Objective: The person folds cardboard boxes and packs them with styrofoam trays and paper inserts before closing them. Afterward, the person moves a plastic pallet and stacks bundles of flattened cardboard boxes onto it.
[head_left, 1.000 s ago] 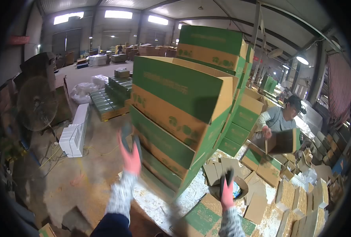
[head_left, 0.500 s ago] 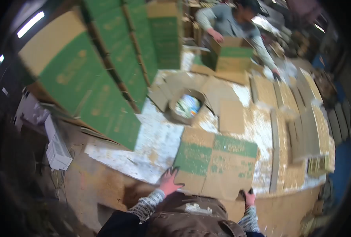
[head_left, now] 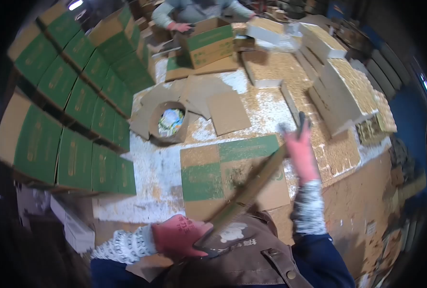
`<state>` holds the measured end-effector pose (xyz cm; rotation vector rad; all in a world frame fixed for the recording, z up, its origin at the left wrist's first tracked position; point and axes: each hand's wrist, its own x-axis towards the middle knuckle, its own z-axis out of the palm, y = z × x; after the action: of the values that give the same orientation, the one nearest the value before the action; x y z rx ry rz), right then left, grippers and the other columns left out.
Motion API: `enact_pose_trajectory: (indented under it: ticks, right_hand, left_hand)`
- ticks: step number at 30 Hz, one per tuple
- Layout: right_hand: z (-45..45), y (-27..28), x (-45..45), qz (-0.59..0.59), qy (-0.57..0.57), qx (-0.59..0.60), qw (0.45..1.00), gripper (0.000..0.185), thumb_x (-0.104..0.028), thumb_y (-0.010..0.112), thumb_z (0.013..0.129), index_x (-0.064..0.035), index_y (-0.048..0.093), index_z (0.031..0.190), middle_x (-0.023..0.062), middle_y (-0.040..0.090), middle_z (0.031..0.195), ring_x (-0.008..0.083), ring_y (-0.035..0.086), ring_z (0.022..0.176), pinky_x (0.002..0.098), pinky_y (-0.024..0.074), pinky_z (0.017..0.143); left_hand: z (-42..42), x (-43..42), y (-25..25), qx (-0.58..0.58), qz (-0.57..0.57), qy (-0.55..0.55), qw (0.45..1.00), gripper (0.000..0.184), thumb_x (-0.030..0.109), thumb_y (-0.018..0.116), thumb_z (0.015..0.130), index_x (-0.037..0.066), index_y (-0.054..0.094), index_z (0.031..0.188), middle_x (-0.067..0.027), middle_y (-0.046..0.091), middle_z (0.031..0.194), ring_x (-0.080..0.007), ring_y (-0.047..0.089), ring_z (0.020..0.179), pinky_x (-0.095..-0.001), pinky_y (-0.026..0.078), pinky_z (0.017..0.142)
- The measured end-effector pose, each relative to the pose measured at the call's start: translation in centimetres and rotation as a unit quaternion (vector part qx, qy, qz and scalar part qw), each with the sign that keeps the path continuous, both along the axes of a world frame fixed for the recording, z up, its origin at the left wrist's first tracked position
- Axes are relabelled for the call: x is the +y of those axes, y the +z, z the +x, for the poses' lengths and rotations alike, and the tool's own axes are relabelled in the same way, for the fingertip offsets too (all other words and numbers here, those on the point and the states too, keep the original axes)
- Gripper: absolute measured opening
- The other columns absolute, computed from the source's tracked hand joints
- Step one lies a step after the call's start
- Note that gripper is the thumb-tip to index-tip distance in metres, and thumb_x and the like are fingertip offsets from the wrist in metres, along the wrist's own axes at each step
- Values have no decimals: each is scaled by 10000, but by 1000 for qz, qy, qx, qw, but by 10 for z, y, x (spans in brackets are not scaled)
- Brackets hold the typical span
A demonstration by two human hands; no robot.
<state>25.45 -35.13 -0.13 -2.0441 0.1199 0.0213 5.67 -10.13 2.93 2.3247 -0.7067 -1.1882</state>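
A long brown piece of cardboard (head_left: 244,197), seen nearly edge-on, slants up in front of my apron. My left hand (head_left: 182,235), in a pink glove with dark fingertips, is closed around its near end. At the far end, my right hand (head_left: 302,153) has its fingers stretched and apart, with the cardboard against the palm side; motion blurs the fingertips. Beneath lies a flat green-and-brown cardboard sheet (head_left: 201,182) on the table, dusted with crumbs. Part of a cardboard flap (head_left: 151,266) shows below my left wrist.
Green-and-brown cartons (head_left: 74,158) stand stacked at left. A round cardboard container (head_left: 168,137) holds small packets. Stacked pale trays or slabs (head_left: 343,91) with rough tan tops stand at right. Across the table, a co-worker's gloved hand (head_left: 180,27) touches an open carton (head_left: 211,45).
Both hands have left the flat sheet's near edge; the slanted cardboard is now between them. My right hand has moved forward, my left toward my body. The view has shifted.
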Motion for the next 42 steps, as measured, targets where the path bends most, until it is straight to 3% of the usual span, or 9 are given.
enact_pose_trajectory:
  ticks: [7, 13, 15, 18, 22, 29, 33, 38, 42]
  right_hand:
    - [-9, -64, -25, 138, -63, -287, 946, 507, -215, 581, 823, -39, 418, 1270, 82, 409, 1296, 191, 372, 1206, 332, 299, 995]
    - [-30, -6, -16, 130, 164, -320, 924, 283, -38, 543, 617, -28, 575, 898, 124, 447, 1016, 248, 425, 1005, 355, 382, 856]
    - [-35, -3, 6, -37, 325, -275, 904, 359, -78, 601, 650, -94, 601, 1009, 167, 453, 1111, 310, 470, 1037, 380, 398, 872]
    - [-5, -8, 51, -50, 458, -265, 847, 396, -209, 555, 775, -128, 531, 1162, 194, 443, 1125, 370, 529, 913, 409, 443, 809]
    - [4, -4, 96, -205, 489, -365, 765, 304, -273, 546, 807, -63, 533, 1026, 206, 456, 1148, 325, 545, 931, 382, 451, 772]
    - [-7, -128, 181, -443, 678, -365, 459, 373, -392, 545, 765, -37, 610, 860, 158, 620, 735, 297, 599, 719, 391, 462, 680]
    - [61, -41, 177, -175, 626, -326, 687, 388, -335, 471, 844, -17, 535, 1057, 194, 567, 937, 301, 558, 884, 407, 432, 812]
    - [55, -28, 197, -226, 257, -471, 813, 540, -330, 443, 883, 6, 346, 1295, 227, 353, 1328, 351, 377, 1196, 457, 294, 1008]
    - [-15, -83, 116, -299, 388, -295, 821, 709, -442, 484, 848, 56, 289, 1314, 240, 261, 1384, 350, 209, 1318, 449, 111, 1098]
  left_hand:
    - [-12, 73, -95, 57, -361, 426, 828, 521, 234, 753, 650, 20, 486, 1043, -37, 558, 933, -118, 509, 869, -273, 410, 781]
    - [-6, 74, -58, -216, -275, 522, 778, 507, 136, 740, 676, 8, 534, 1122, -99, 591, 988, -200, 564, 917, -333, 433, 864]
    - [3, 50, -35, -349, -99, 518, 775, 484, 159, 716, 709, -3, 521, 1122, -143, 594, 1029, -252, 574, 951, -352, 433, 870]
    - [-4, 126, -125, -117, -284, 181, 934, 605, 190, 611, 815, 4, 325, 1314, -179, 415, 1290, -292, 435, 1162, -348, 334, 979]
    - [4, 86, -35, 123, -131, 119, 977, 703, 228, 630, 801, 15, 268, 1365, -173, 373, 1359, -252, 374, 1244, -327, 272, 1043]
    - [38, 98, -34, -141, -64, 95, 983, 604, 365, 736, 635, 70, 566, 1133, -115, 599, 1072, -277, 549, 1018, -367, 407, 911]
    - [13, 96, -52, -446, 190, 224, 846, 938, 528, 760, 485, 48, 445, 1226, -180, 424, 1239, -348, 354, 1185, -475, 272, 1001]
    - [-4, 52, -85, -556, -11, 552, 621, 854, 446, 716, 596, -6, 408, 1250, -222, 429, 1233, -345, 422, 1118, -465, 326, 982]
    - [-32, 110, -221, -308, -357, 806, 357, 372, 304, 533, 867, 26, 517, 1114, -160, 613, 893, -215, 590, 807, -384, 473, 719]
